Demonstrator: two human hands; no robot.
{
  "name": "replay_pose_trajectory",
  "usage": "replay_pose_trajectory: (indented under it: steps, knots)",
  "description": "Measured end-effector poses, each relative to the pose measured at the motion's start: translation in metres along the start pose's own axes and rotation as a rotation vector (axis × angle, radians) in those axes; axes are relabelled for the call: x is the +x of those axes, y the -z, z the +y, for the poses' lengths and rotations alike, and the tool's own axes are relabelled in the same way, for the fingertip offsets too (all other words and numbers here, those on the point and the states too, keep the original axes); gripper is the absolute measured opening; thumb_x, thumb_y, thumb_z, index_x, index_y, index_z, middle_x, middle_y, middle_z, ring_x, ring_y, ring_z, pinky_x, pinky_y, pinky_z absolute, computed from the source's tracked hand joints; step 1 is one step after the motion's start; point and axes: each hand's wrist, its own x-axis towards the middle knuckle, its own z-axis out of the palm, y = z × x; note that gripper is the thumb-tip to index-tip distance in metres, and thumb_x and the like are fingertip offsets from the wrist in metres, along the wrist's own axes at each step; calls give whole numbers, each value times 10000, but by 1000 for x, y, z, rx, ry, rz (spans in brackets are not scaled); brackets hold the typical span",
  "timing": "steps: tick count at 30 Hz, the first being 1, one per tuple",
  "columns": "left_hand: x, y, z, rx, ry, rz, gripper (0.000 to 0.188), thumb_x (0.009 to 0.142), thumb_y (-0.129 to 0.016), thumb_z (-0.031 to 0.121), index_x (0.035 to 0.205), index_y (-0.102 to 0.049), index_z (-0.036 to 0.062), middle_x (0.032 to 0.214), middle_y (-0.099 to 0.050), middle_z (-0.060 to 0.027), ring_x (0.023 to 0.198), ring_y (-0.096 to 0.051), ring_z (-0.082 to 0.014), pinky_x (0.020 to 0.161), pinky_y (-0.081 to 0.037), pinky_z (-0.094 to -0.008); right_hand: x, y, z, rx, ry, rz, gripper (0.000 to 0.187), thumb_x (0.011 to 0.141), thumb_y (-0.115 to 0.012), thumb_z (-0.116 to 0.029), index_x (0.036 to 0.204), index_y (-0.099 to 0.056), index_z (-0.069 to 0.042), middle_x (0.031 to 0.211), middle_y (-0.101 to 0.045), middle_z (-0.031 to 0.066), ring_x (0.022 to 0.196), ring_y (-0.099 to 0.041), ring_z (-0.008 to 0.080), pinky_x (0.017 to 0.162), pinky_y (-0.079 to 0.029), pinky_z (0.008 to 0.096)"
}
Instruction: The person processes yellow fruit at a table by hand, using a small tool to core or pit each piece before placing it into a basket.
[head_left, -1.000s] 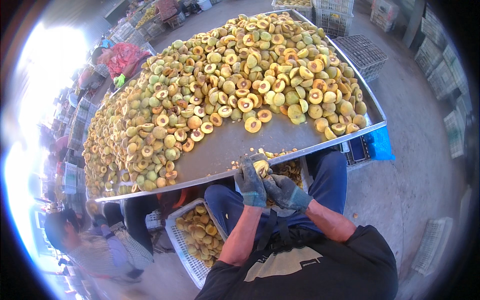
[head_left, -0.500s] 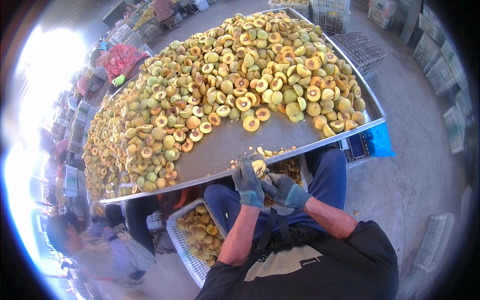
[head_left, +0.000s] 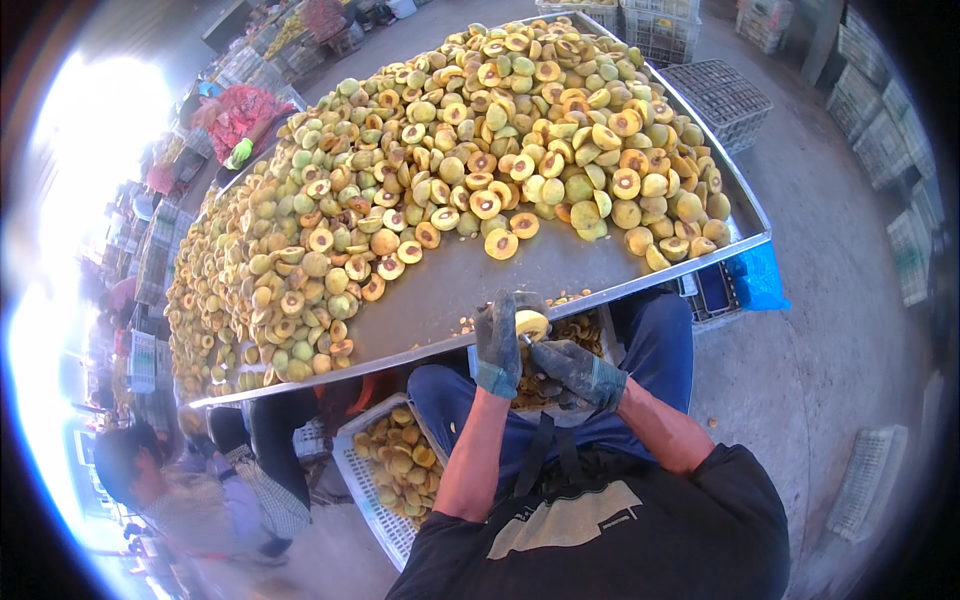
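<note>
Where the two gloved hands meet above the person's lap, the right hand (head_left: pixel 575 372) lies on the near right side of a piece of yellow fruit (head_left: pixel 533 323), its fingertips just short of the fruit. Its forearm slants in from the near right, knuckles up, with the fingers curled and pointing left. A small shiny tip (head_left: pixel 527 339) shows between these fingertips and the fruit; whether the fingers pinch it, and what it belongs to, I cannot tell.

From the left hand (head_left: pixel 496 348), the fruit lies to the right, held between the fingers and thumb, so this hand is the nearer of the two and has the grip. The fruit looks slightly longer from left to right than from near to far, though the glove hides part of it and leaves the axis unsure. The left wrist is almost straight, the forearm rising from the near side and the fingers pointing far.

Below the hands stands a crate of fruit pieces (head_left: pixel 581 332). Just beyond the fruit runs the near rim of the metal tray (head_left: pixel 638 288), with small scraps (head_left: pixel 562 299) lying inside it. Farther off, past bare metal, rises a wide heap of halved fruit (head_left: pixel 440 170).
</note>
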Motion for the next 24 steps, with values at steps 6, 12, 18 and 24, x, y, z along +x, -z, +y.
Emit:
replay_pose_trajectory:
  steps: [6,12,18,24]
  knots:
    - [-17,-4,-8,-24,-170,4,548,1060,-385,375,882,-700,-36,788,-725,-109,679,-682,-180,668,-553,-286,-3,18,13,114,-52,-143,411,1003,-527,-468,839,-528,-92,584,-402,-33,402,-348,55,346,-246,214]
    - [0,20,-34,-155,6,-158,665,1029,-358,508,793,-672,-29,663,-670,-143,593,-659,-243,578,-543,-326,-4,20,15,148,-180,-225,416,987,-546,-493,826,-540,-109,568,-400,-48,374,-314,42,320,-221,203]
    - [1,24,-32,-358,127,-274,544,1047,-339,442,905,-637,9,783,-684,-112,670,-662,-204,632,-561,-314,-3,22,14,177,-192,-270,379,989,-559,-462,845,-549,-112,586,-419,-51,394,-325,41,330,-234,203]
    - [0,34,-21,-419,61,431,467,1012,-434,430,934,-633,15,805,-680,-115,670,-660,-235,563,-570,-345,-3,10,8,79,-51,-162,418,979,-561,-497,833,-564,-105,637,-466,-52,479,-381,39,398,-311,208]
